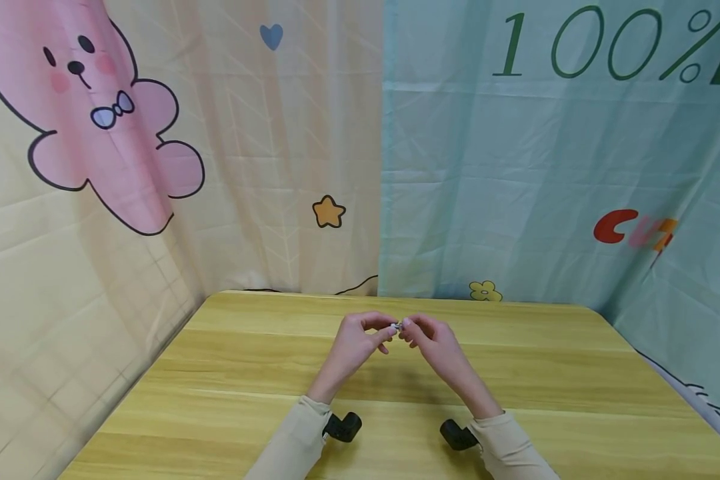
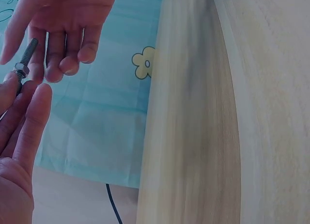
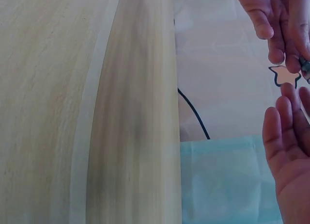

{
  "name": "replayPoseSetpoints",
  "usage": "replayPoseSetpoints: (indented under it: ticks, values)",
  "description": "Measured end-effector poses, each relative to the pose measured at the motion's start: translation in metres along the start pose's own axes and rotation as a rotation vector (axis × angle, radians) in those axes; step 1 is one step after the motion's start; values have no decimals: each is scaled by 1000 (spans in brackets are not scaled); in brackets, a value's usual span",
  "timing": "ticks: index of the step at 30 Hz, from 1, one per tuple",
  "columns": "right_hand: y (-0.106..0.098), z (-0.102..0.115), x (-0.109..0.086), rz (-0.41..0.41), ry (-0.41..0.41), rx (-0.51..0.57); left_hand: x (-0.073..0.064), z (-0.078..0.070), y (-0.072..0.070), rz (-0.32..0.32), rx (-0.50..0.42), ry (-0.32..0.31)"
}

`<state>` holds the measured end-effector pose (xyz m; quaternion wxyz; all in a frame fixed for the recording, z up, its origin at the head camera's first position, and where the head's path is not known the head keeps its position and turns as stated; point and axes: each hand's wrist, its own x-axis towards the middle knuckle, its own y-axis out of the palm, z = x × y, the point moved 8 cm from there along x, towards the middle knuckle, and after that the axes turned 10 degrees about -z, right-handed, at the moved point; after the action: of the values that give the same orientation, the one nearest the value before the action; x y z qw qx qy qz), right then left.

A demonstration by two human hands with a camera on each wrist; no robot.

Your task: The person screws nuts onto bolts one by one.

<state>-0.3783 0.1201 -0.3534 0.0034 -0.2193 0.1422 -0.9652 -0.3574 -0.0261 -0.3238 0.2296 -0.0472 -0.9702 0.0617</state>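
A small metal bolt (image 2: 29, 50) with a threaded shank carries a hex nut (image 2: 21, 69) in the left wrist view. My left hand (image 1: 357, 339) pinches the bolt's lower end between thumb and fingers, which hide that end. The threaded tip points up toward my right hand (image 1: 433, 341). In the left wrist view the right thumb stands apart from the index finger, and the shank's tip overlaps that finger. The right hand's fingers (image 3: 272, 136) are fairly straight in the right wrist view. Both hands meet above the far half of the table.
A wood-grain table (image 1: 246, 360) spans the space below the hands. Printed curtains (image 1: 456, 167) hang behind its far edge and along the sides. Each wrist wears a black camera mount (image 1: 343, 427). A dark cord (image 3: 193, 112) shows beyond the table edge.
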Motion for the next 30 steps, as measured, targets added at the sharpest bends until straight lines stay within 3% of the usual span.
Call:
replayPoseSetpoints:
  ticks: [3, 9, 15, 19, 23, 30]
  values:
    - [-1, -3, 1, -20, -36, 14, 0, 0, -1, -11, 10, -1]
    - [-1, 13, -2, 3, -107, 20, 1, 0, -2, -23, -3, -9]
    - [-1, 38, -10, 33, -70, -2, 0, -2, -2, -17, 7, -5]
    - [-2, 40, -12, 39, -33, -19, 0, -1, -1, -8, 11, -4]
    - [-2, 36, -11, 30, -17, -39, 0, 0, 0, 3, 5, -6]
    - [-2, 3, -1, -19, 45, -30, 0, -2, 1, 0, 14, 4]
